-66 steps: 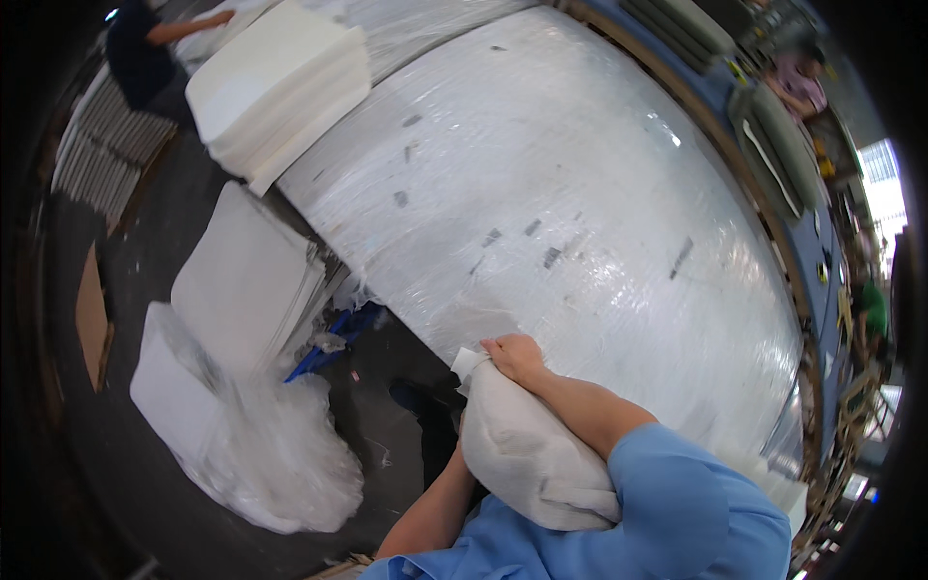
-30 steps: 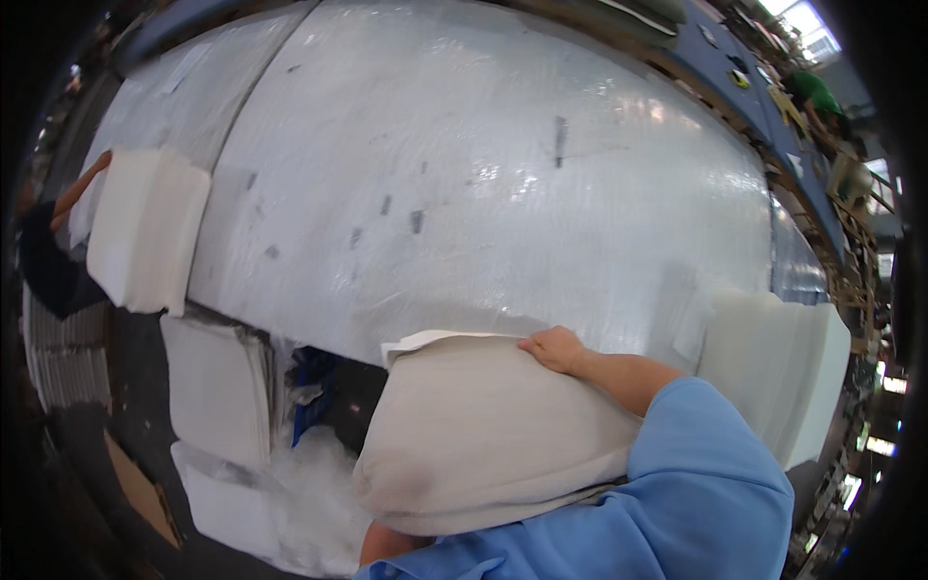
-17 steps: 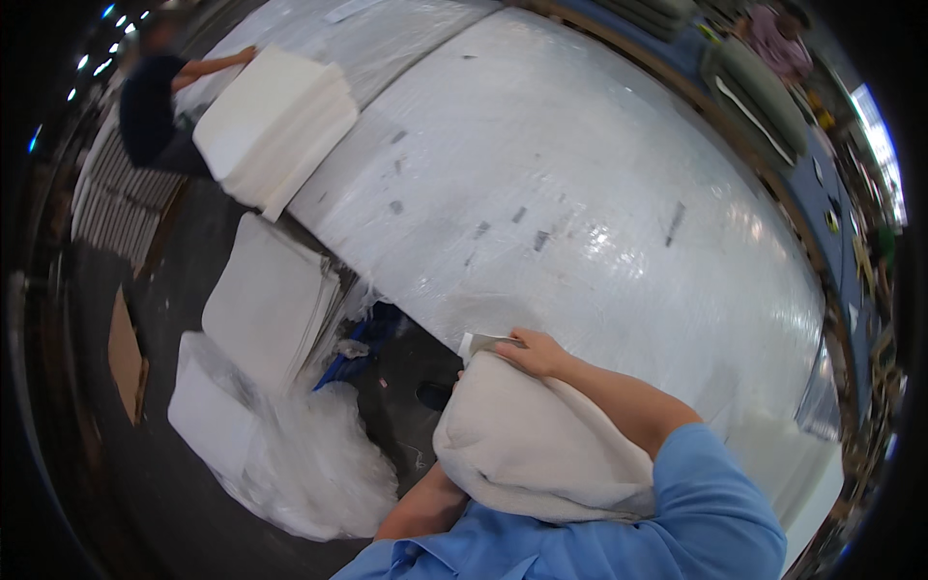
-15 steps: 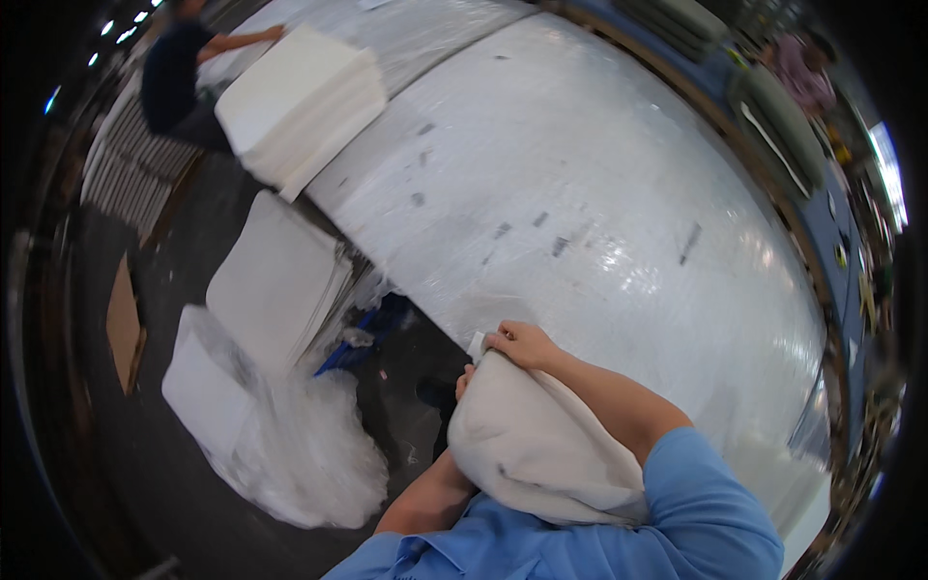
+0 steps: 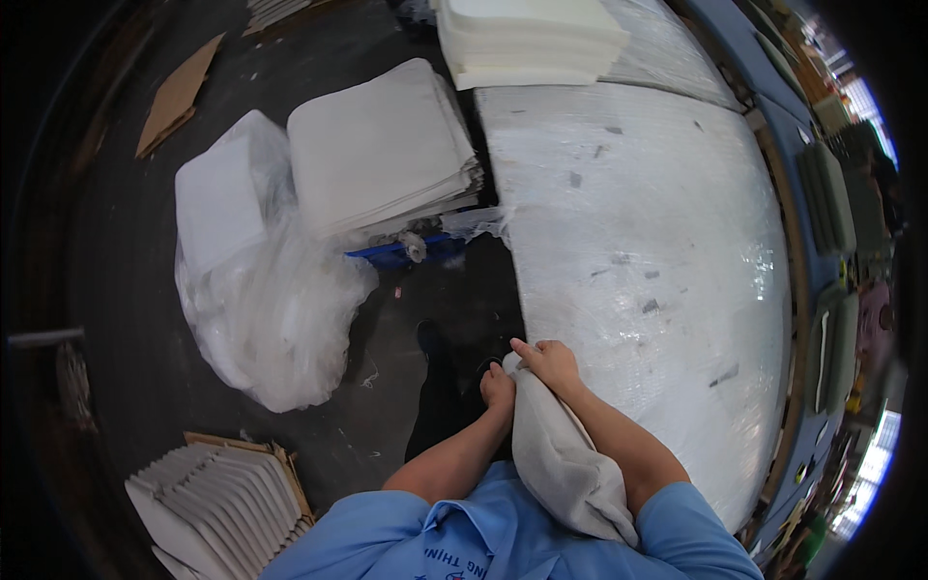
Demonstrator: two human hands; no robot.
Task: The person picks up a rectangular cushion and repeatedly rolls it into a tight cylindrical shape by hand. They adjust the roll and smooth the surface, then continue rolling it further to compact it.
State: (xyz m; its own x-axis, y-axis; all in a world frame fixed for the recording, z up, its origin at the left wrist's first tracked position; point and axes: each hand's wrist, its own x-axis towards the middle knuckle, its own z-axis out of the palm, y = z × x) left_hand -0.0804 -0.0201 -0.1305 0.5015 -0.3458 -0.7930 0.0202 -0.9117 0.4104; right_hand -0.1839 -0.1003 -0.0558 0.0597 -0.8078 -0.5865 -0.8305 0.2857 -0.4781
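Observation:
An off-white fabric cushion point(image 5: 556, 445) lies along my right forearm and against my body, its soft side creased. My right hand point(image 5: 551, 367) is closed on its far end beside the table's edge. On the opposite side of that same end, my left hand point(image 5: 498, 389) grips it with curled fingers. What lies pinched between the fingertips is too small to make out. Just to the right of my hands is the plastic-wrapped table top point(image 5: 638, 261), marked with several dark grey patches.
A stack of white foam sheets point(image 5: 532, 39) stands at the table's far end. On the floor to the left are stacked off-white sheets point(image 5: 377, 145), crumpled clear plastic point(image 5: 280, 319) and cardboard point(image 5: 179, 97). Upright cushions point(image 5: 222, 503) stand near left; grey-green cushions point(image 5: 826, 198) line the far right.
My view has swung left and down, bringing the near-left cushions into sight. Both hands stay on the cushion's end, and the cushion now appears narrower and turned on edge.

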